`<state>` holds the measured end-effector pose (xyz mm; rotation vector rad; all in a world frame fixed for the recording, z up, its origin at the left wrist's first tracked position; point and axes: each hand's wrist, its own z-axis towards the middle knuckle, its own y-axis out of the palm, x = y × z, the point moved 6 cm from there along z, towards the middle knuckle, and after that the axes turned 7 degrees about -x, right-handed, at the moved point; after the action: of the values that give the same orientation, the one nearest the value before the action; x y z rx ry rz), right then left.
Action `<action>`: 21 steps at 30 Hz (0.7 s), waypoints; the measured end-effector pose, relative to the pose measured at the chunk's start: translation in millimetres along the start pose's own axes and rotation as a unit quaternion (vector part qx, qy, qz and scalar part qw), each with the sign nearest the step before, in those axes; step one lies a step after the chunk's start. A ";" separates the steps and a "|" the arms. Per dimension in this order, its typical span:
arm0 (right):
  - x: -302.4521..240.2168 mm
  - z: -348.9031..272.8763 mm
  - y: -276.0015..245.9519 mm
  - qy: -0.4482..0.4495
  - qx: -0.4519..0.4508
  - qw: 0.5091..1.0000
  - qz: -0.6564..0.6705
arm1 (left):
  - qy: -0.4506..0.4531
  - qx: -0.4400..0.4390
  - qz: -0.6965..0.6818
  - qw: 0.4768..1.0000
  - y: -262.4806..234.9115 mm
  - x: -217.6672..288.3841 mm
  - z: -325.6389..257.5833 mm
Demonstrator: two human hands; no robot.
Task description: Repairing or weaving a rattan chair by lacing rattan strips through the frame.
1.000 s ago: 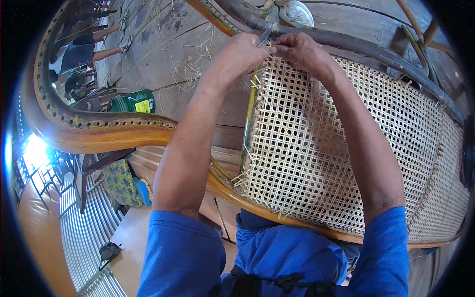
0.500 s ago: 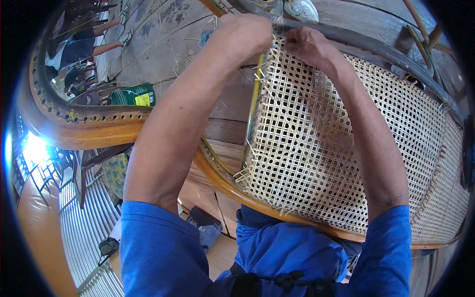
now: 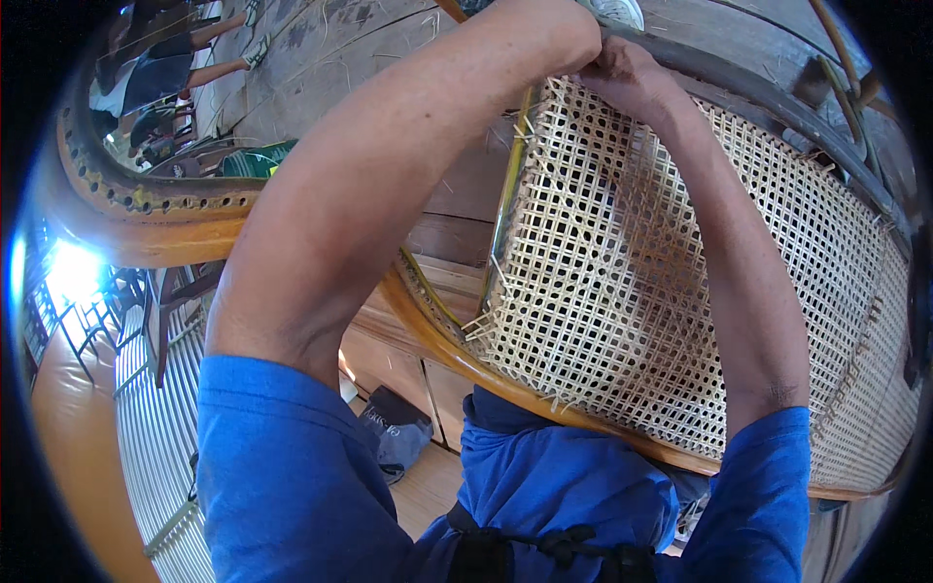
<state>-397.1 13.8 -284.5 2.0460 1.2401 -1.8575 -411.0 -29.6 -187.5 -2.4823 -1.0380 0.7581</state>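
Observation:
The woven cane panel [image 3: 593,291] is stretched over a curved wooden frame [image 3: 466,384] in front of me, with loose strand ends along its left edge. At its far left corner my two hands meet. My left hand [image 3: 569,37] is closed, seen from the back, and its fingertips are hidden. Touching it, my right hand [image 3: 630,78] has its fingers bent and pressed together at the far edge of the weave. Whatever sits between the fingers is too small or covered to make out.
The frame's drilled wooden rail [image 3: 155,209] curves off to the left. Beyond it stands a green bucket [image 3: 258,158]. A dark cloth bag [image 3: 397,428] lies on the boards below. Another person's legs [image 3: 219,73] show at the upper left, and a shoe [image 3: 622,12] at the top.
My left hand has moved right and farther away, now meeting the right hand. The right hand has shifted slightly right and away. My left forearm covers more of the bucket.

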 end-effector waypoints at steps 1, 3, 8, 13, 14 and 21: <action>-3.4 -1.1 2.9 -0.004 -0.001 1.000 0.001 | -0.004 -0.002 0.001 1.000 2.7 -5.1 -3.4; -6.1 -7.5 2.6 0.059 0.046 0.997 -0.030 | 0.000 0.036 0.001 0.999 2.9 -10.1 -10.7; -18.9 -20.0 2.1 0.138 0.071 0.984 -0.085 | -0.060 0.033 -0.022 0.997 7.5 -10.5 -28.0; 12.1 -17.1 2.0 0.035 0.083 0.996 0.021 | -0.151 0.036 0.004 0.988 10.1 -11.5 -6.1; 20.3 -12.8 6.2 0.005 0.050 0.998 0.043 | -0.083 0.007 -0.016 0.996 6.9 -9.1 -1.4; -17.3 -24.8 0.2 0.083 0.064 0.993 -0.052 | -0.058 -0.115 -0.010 0.992 3.7 -17.5 6.6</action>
<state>-376.2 19.7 -263.5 2.2862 1.3219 -1.8913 -423.3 -44.2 -188.7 -2.6413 -1.2545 0.8268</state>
